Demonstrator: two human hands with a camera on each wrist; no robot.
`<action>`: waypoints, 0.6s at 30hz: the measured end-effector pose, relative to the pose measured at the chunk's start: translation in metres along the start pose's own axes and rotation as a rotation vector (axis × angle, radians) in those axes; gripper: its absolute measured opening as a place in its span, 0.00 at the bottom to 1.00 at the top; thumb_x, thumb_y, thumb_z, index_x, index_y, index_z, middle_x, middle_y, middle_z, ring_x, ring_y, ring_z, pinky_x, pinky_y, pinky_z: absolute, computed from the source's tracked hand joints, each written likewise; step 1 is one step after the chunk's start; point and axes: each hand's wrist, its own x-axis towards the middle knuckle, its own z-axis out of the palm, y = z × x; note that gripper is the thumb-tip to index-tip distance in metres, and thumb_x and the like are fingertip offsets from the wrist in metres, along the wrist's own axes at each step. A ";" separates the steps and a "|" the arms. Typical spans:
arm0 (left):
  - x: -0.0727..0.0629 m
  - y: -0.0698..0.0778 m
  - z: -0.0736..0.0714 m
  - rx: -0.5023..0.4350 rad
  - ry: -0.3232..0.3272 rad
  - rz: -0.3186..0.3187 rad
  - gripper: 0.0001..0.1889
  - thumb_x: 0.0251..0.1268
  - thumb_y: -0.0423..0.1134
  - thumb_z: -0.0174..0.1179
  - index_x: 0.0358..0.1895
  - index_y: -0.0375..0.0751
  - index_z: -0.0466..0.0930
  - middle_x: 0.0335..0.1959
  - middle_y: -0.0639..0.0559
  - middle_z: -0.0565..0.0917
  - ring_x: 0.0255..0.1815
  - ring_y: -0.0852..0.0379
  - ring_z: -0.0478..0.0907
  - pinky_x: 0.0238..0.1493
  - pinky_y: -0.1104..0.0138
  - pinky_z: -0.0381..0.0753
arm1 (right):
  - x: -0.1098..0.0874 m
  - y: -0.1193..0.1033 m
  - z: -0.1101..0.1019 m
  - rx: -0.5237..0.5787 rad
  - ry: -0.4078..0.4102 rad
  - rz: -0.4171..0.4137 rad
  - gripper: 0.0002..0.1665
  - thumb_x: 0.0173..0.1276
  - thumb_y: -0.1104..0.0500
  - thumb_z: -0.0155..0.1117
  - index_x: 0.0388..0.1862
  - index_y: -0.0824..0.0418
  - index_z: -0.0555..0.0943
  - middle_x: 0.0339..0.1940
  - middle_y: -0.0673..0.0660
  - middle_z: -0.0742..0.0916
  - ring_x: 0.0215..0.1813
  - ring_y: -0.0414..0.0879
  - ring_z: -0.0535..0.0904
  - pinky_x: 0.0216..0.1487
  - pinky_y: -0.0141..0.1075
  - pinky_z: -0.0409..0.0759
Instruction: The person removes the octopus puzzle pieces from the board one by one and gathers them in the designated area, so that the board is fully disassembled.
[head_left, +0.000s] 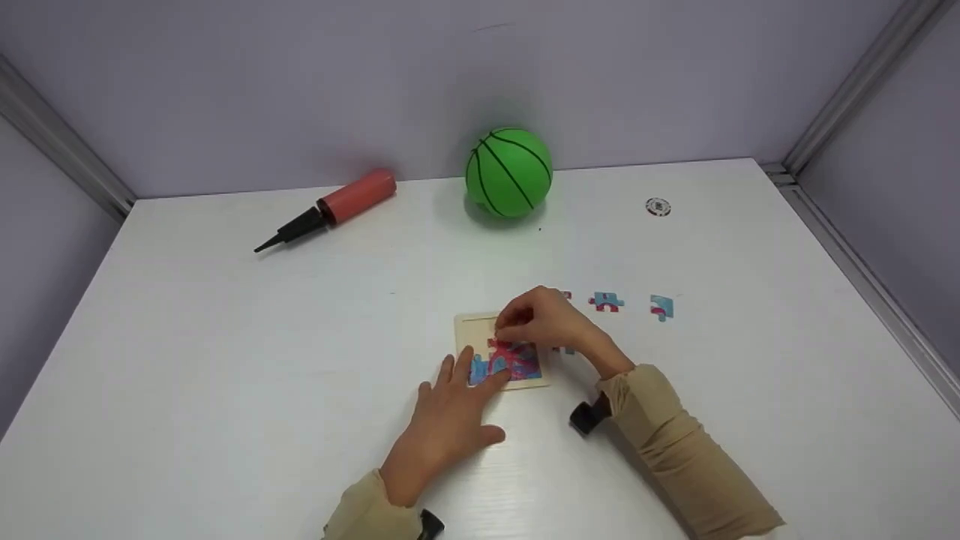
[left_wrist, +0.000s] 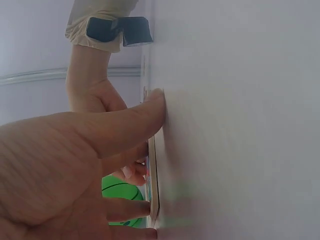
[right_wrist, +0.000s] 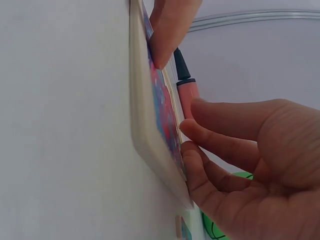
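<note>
A small jigsaw puzzle in a pale wooden tray (head_left: 466,330) lies flat, partly filled with pink and blue pieces (head_left: 517,361). My left hand (head_left: 448,420) is spread at its lower left, with fingers fairly straight and fingertips touching the tray and pieces. In the left wrist view the left thumb (left_wrist: 130,122) stretches out beside the tray. Above the tray's upper part, my right hand (head_left: 546,322) has bent fingers, their tips at the puzzle. The right wrist view shows these fingertips (right_wrist: 189,129) against the tray's top; whether a piece is between them is hidden.
Loose puzzle pieces (head_left: 606,301) lie right of the tray, one farther out (head_left: 661,307) and others partly behind the right hand. A green ball (head_left: 509,172), a red and black hand pump (head_left: 358,198) and a poker chip (head_left: 658,207) rest toward the back wall.
</note>
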 end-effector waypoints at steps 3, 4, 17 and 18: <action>0.000 -0.001 0.000 0.002 0.000 -0.001 0.34 0.56 0.47 0.68 0.69 0.53 0.69 0.74 0.32 0.50 0.73 0.30 0.48 0.59 0.34 0.59 | 0.001 0.000 0.001 -0.009 -0.012 -0.019 0.07 0.62 0.58 0.69 0.37 0.59 0.87 0.31 0.50 0.86 0.32 0.41 0.76 0.36 0.33 0.75; 0.000 -0.001 0.000 0.006 0.003 -0.002 0.34 0.56 0.48 0.68 0.68 0.53 0.69 0.74 0.31 0.50 0.72 0.29 0.48 0.59 0.34 0.59 | 0.001 0.001 0.001 -0.014 -0.016 -0.016 0.07 0.62 0.58 0.69 0.37 0.59 0.88 0.31 0.50 0.86 0.33 0.41 0.75 0.36 0.33 0.75; 0.001 0.000 -0.001 0.020 -0.032 -0.089 0.35 0.55 0.53 0.68 0.69 0.62 0.68 0.76 0.39 0.50 0.72 0.25 0.42 0.56 0.28 0.53 | 0.000 0.000 0.004 -0.047 -0.006 -0.007 0.06 0.64 0.58 0.67 0.37 0.59 0.87 0.33 0.50 0.86 0.35 0.43 0.75 0.40 0.35 0.76; 0.001 0.001 -0.001 0.020 -0.032 -0.091 0.35 0.55 0.53 0.68 0.69 0.62 0.68 0.76 0.39 0.50 0.72 0.25 0.42 0.56 0.27 0.53 | 0.000 0.000 0.004 -0.048 -0.003 -0.003 0.06 0.65 0.58 0.67 0.37 0.59 0.87 0.34 0.50 0.86 0.36 0.43 0.75 0.40 0.35 0.76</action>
